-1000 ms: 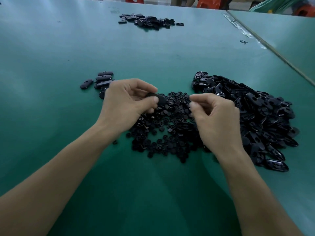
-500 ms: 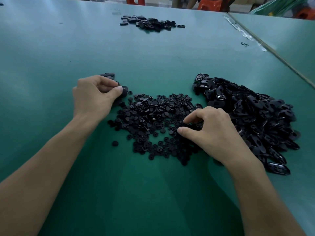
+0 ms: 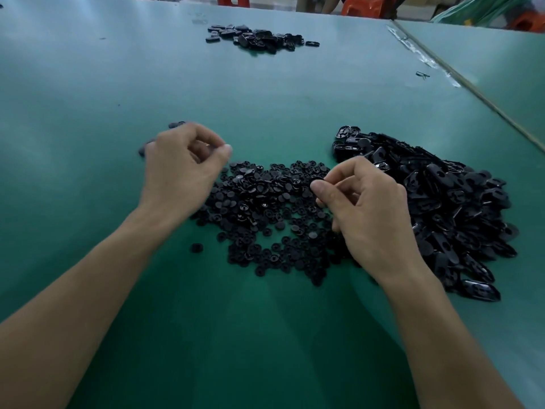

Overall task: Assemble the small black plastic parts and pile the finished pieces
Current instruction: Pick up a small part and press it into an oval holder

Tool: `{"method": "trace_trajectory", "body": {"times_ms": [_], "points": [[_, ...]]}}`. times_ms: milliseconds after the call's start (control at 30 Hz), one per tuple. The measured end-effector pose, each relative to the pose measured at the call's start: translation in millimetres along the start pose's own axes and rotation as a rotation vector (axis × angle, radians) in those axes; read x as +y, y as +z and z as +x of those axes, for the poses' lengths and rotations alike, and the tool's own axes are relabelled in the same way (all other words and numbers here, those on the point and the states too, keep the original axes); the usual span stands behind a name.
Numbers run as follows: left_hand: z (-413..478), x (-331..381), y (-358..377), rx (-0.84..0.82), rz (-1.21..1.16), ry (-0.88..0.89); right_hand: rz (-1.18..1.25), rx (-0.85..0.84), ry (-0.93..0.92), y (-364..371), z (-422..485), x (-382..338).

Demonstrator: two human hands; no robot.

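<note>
right hand (image 3: 368,214) pinches disc (image 3: 316,181), table edge (image 3: 472,88) right

On your desk (image 3: 88,84), the round parts (image 3: 265,208) lie in the middle, the oval shells (image 3: 457,208) just right of them, a few pieces (image 3: 177,124) to their left, another pile (image 3: 259,38) far behind.

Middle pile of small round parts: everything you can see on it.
The pile of round parts is a loose, mostly flat spread of small black button-like discs, plastic by the look, some showing a smooth face, others a recessed centre. It lies on the green table, its right edge close to the heap of oval shells. A stray disc sits apart at lower left. The right hand covers its right side, pinching a single disc.
</note>
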State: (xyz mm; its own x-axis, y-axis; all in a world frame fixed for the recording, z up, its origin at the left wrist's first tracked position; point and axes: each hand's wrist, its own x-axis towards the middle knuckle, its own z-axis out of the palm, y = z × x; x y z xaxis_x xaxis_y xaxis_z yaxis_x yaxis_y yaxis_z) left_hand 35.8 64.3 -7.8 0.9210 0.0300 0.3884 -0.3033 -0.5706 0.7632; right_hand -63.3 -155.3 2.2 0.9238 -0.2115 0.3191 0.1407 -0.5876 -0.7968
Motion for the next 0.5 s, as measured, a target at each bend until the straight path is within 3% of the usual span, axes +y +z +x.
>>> {"method": "trace_trajectory", "body": {"times_ms": [200,333,500], "points": [[-31.8,42.1,14.9,-0.526,-0.373,-0.147,0.227,-0.007,-0.012,12.3,-2.7,-3.0],[-37.9,49.2,16.6,-0.603,-0.621,-0.305,0.309,0.019,-0.012,16.1,-4.4,-3.2],[-36.9,44.0,16.2,-0.590,-0.683,-0.327,0.299,-0.023,0.040,13.5,-3.7,-4.5]]}}
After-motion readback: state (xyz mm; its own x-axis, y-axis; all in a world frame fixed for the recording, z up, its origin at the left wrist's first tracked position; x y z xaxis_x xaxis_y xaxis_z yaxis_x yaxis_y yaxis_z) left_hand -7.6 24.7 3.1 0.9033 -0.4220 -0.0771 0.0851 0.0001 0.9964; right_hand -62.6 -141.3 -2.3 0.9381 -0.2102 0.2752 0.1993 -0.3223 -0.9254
